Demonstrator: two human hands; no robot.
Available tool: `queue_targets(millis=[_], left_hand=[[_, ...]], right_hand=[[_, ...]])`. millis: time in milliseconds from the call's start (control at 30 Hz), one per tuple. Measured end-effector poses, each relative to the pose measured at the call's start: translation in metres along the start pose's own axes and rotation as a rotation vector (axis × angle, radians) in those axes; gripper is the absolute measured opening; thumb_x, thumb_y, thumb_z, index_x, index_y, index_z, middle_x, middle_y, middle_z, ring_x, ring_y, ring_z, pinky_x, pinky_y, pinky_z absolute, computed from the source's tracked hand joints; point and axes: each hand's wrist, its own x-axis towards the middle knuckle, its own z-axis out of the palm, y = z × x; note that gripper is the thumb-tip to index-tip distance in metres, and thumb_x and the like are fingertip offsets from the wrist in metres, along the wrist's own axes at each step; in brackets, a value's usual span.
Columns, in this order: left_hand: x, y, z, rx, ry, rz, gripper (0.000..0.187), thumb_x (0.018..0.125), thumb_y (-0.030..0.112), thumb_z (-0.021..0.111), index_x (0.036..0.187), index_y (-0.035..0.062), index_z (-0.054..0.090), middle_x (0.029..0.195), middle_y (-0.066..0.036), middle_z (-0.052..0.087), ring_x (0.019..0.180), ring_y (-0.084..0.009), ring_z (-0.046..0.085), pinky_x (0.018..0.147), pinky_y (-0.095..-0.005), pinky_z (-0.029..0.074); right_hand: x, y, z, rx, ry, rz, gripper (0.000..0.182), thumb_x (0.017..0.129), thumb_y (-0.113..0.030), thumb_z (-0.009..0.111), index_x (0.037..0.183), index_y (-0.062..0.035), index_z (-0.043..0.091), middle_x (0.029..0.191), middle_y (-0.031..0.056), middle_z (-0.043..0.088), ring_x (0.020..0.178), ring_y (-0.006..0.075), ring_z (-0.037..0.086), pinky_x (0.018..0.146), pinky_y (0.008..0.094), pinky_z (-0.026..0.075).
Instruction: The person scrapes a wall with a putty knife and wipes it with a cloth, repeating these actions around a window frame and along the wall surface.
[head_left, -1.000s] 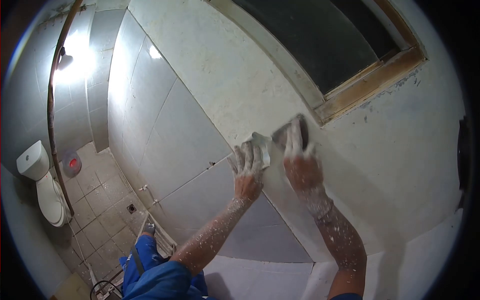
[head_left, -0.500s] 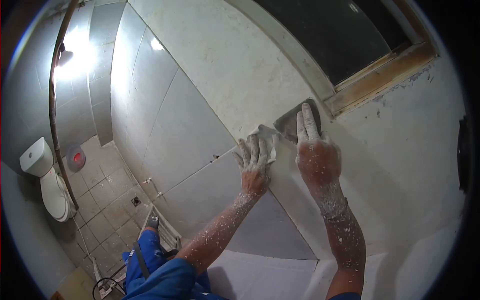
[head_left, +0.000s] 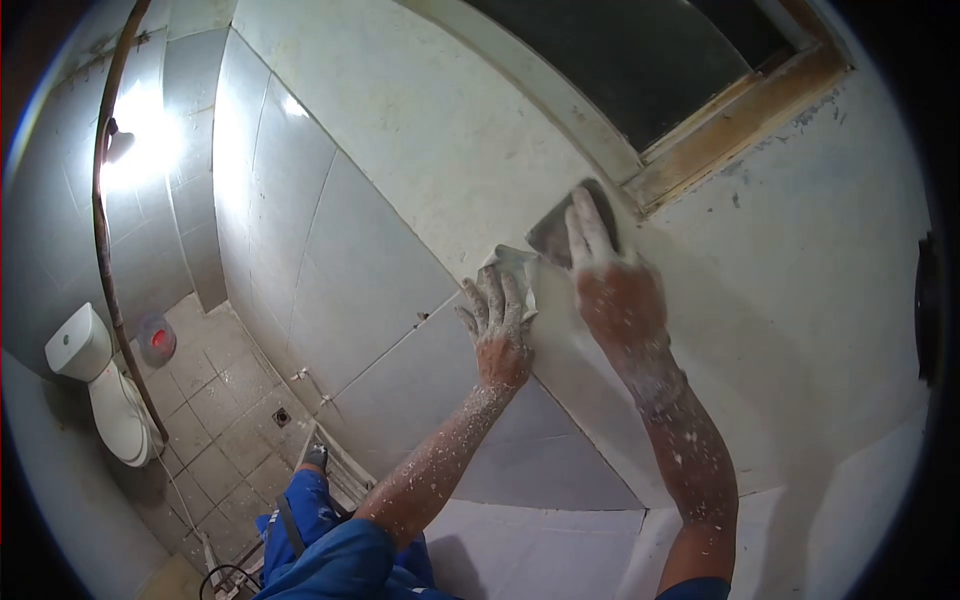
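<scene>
My right hand [head_left: 612,285] presses a dark flat scraper [head_left: 560,228] against the plastered wall [head_left: 430,130], just below the corner of the wooden window frame [head_left: 720,130]. Two of its fingers lie stretched along the blade. My left hand [head_left: 497,320] rests flat on the wall next to it, where the plaster meets the grey tiles [head_left: 340,290], and holds a small white scraper [head_left: 512,265] under its fingers. Both hands and forearms are spattered with white plaster.
A dark window [head_left: 640,60] sits above the hands. Far below lie the tiled floor [head_left: 230,380], a white toilet [head_left: 105,390], a red-centred round object [head_left: 157,338] and a floor drain [head_left: 283,416]. A pipe [head_left: 105,220] runs down the left wall beside a bright lamp [head_left: 125,140]. My blue-trousered leg [head_left: 320,540] stands on a ladder.
My right hand has slid the dark scraper a little up and left along the wall under the window frame. My left hand has stayed beside it on the tile edge.
</scene>
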Motion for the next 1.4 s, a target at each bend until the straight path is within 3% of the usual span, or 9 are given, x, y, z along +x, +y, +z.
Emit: queue_targets(millis=[67,133,200,333,400,533,633,1100,1400], left_hand=[[-0.003,0.003,0.002,-0.016,0.012,-0.028,0.058,0.097,0.03,0.037,0.145,0.0063,0.017,0.152,-0.019,0.004,0.138,-0.0439,-0.004,0.105,-0.0644,-0.001],[-0.004,0.003,0.0,0.026,0.0,0.0,0.058,0.097,0.03,0.037,0.145,0.0043,0.017,0.151,-0.021,0.005,0.138,-0.0439,-0.003,0.105,-0.0637,-0.001],[0.0,0.001,-0.006,0.106,-0.009,0.043,0.059,0.097,0.03,0.038,0.143,0.0004,0.018,0.15,-0.024,0.007,0.138,-0.0439,-0.001,0.106,-0.0622,-0.002],[0.005,-0.003,-0.009,0.132,0.025,0.152,0.06,0.096,0.029,0.041,0.141,-0.005,0.02,0.148,-0.028,0.01,0.137,-0.0453,0.004,0.109,-0.059,0.004],[0.005,0.002,-0.008,0.028,0.065,0.159,0.06,0.095,0.027,0.044,0.139,-0.0072,0.023,0.146,-0.03,0.014,0.137,-0.0464,0.009,0.11,-0.0559,0.011],[0.016,0.004,-0.011,-0.055,0.125,0.261,0.058,0.094,0.023,0.047,0.137,-0.0085,0.027,0.145,-0.031,0.017,0.136,-0.0468,0.012,0.11,-0.0543,0.016],[0.024,0.013,-0.022,0.049,0.06,0.421,0.055,0.092,0.018,0.049,0.134,-0.0112,0.029,0.143,-0.033,0.019,0.135,-0.047,0.015,0.11,-0.0536,0.018],[0.035,0.008,-0.012,-0.029,0.135,0.497,0.057,0.087,0.012,0.051,0.134,-0.0111,0.029,0.141,-0.032,0.024,0.134,-0.0464,0.021,0.11,-0.0526,0.019],[0.034,0.007,-0.009,0.001,0.103,0.49,0.056,0.089,0.016,0.051,0.133,-0.0118,0.03,0.142,-0.033,0.023,0.134,-0.0468,0.018,0.111,-0.0529,0.017]], right_hand=[[0.006,0.002,0.041,0.041,0.413,-0.114,0.048,0.077,-0.009,0.055,0.124,-0.0023,0.053,0.14,0.0038,0.043,0.064,0.0251,0.065,0.059,0.0311,0.056],[0.01,-0.003,0.026,-0.041,0.255,-0.127,0.048,0.077,-0.011,0.055,0.124,-0.0028,0.053,0.14,0.0041,0.042,0.064,0.0251,0.066,0.061,0.0302,0.056],[0.009,-0.012,-0.017,0.198,0.016,0.046,0.05,0.076,-0.007,0.056,0.125,-0.0016,0.052,0.14,0.0062,0.041,0.065,0.0283,0.066,0.063,0.0319,0.056],[-0.011,-0.01,-0.032,0.196,-0.101,0.198,0.052,0.074,-0.004,0.058,0.126,-0.0015,0.051,0.142,0.007,0.039,0.076,0.0287,0.067,0.067,0.0326,0.056],[-0.026,-0.009,-0.027,-0.103,-0.072,0.11,0.05,0.078,-0.011,0.059,0.127,-0.0019,0.05,0.145,0.0085,0.034,0.092,0.0221,0.064,0.072,0.0288,0.057],[-0.036,0.002,-0.039,-0.047,-0.227,0.131,0.051,0.079,-0.009,0.057,0.128,-0.001,0.049,0.145,0.0083,0.034,0.093,0.0257,0.063,0.072,0.0295,0.057],[-0.034,0.003,-0.025,-0.133,-0.148,0.04,0.051,0.079,-0.009,0.057,0.128,0.0015,0.048,0.145,0.0082,0.034,0.093,0.0261,0.063,0.073,0.0303,0.057],[-0.024,0.012,-0.031,-0.039,-0.048,0.031,0.043,0.08,-0.016,0.059,0.119,0.0018,0.055,0.136,0.0089,0.046,0.08,0.0299,0.066,0.062,0.031,0.058],[-0.019,0.0,-0.027,-0.073,-0.147,0.085,0.049,0.079,-0.012,0.057,0.125,0.0013,0.051,0.14,0.0071,0.042,0.076,0.028,0.065,0.062,0.0315,0.057]])
